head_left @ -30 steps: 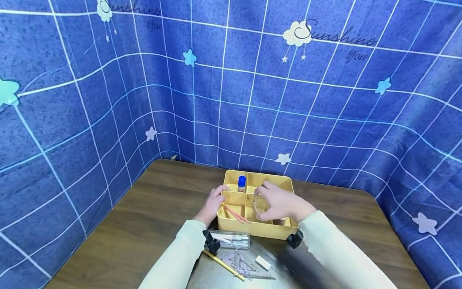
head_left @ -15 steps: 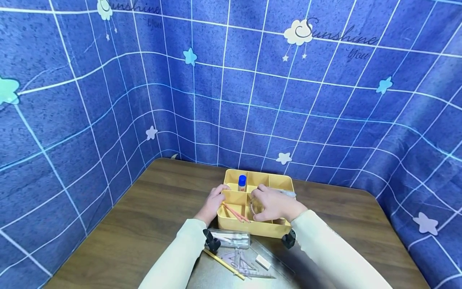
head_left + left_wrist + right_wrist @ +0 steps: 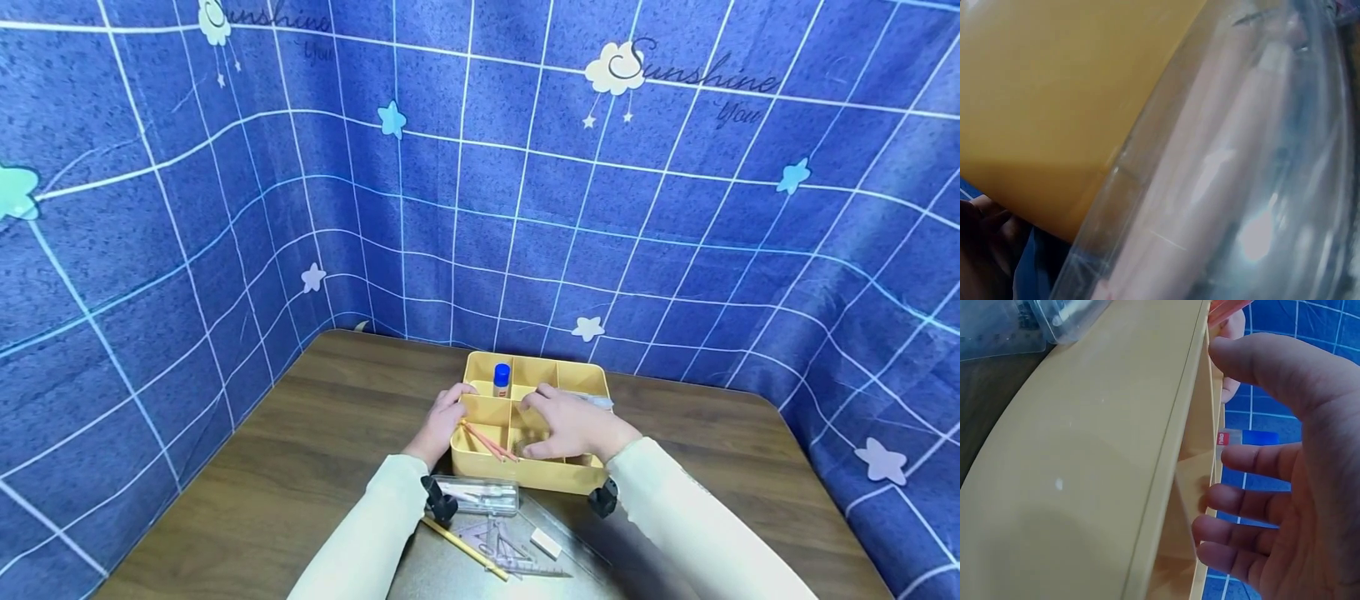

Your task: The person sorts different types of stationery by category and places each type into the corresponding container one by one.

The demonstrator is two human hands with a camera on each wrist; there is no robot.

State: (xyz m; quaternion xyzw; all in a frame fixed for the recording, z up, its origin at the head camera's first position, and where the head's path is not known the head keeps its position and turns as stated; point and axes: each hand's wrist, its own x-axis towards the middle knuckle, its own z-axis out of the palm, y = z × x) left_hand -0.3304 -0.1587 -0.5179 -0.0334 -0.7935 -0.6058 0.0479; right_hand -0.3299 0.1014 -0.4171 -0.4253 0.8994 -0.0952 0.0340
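Yellow organizer (image 3: 525, 477): standing on the wooden surface (image 3: 337, 417), split into a back row and a front row of compartments, close to the blue curtain (image 3: 525, 183)
Left hand (image 3: 438, 425): gripping the organizer's left side, fingers bent over the rim
Right hand (image 3: 573, 425): held over the front-middle compartment, fingers relaxed and slightly bent, thumb well apart from them in the right wrist view; contents below too hidden to tell
Glue stick (image 3: 502, 382): upright in the back-left compartment, blue cap uppermost
Orange-pink pencils (image 3: 489, 440): lying aslant in the front-left compartment, upper ends beside the left hand
Clear case (image 3: 480, 496): just in front of the organizer, long pale items inside
Yellow pencil (image 3: 465, 548): slanting across the near part, close to the left sleeve (image 3: 360, 533)
Set squares (image 3: 495, 543): between yellow pencil and white eraser (image 3: 545, 543)
Clear ruler (image 3: 573, 537): aslant, just right of the eraser
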